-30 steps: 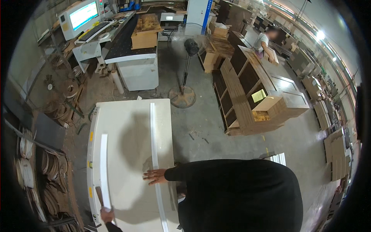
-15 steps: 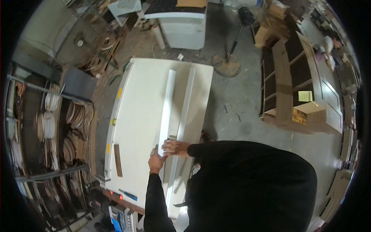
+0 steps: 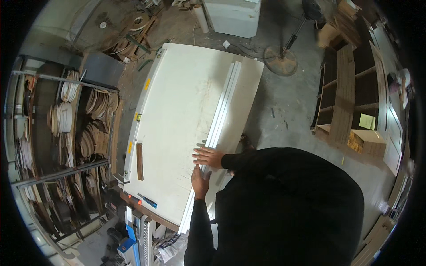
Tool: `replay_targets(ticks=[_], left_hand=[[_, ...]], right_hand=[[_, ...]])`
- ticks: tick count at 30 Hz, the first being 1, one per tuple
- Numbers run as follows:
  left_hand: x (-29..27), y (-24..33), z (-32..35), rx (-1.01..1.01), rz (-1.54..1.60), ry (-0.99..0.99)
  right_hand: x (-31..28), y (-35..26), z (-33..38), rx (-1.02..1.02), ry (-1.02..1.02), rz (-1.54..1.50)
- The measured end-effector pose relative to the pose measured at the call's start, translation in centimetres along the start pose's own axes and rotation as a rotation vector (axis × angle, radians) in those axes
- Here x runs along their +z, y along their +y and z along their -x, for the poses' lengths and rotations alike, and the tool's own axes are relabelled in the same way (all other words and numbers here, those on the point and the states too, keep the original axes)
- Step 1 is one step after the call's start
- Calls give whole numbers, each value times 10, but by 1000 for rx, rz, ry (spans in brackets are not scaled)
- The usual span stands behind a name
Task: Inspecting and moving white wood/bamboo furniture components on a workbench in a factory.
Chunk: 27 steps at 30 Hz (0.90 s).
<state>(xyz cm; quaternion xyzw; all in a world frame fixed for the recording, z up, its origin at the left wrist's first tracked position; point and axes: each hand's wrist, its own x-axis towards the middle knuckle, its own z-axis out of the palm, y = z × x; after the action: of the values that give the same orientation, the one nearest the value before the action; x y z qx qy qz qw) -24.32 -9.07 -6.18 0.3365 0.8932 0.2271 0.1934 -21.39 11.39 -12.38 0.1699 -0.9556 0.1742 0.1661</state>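
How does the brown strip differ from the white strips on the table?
The brown strip is short; the white strips are much longer. The brown strip lies untouched, while the right hand lies across the white strips. Both kinds are narrow and rest on the table.

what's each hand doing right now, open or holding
Left hand: at the white strips; grip cannot be told.
Right hand: open, laid across the strips.

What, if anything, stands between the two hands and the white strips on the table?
Nothing visible does. The right hand lies across the white strips, and the left hand is at their left edge. The brown wooden piece lies apart, farther left on the table.
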Motion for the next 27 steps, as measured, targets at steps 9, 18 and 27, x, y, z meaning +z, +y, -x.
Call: replay_targets(ticks=[9, 18, 27], left_hand=[[12, 29, 11, -136, -211, 155], [19, 13, -5, -253, 35, 271], [18, 28, -20, -163, 75, 355]], right_hand=[[-85, 177, 20, 193, -31, -127], [-163, 390, 36, 1066, 6, 45], [-140, 398, 46, 1049, 212, -384]])
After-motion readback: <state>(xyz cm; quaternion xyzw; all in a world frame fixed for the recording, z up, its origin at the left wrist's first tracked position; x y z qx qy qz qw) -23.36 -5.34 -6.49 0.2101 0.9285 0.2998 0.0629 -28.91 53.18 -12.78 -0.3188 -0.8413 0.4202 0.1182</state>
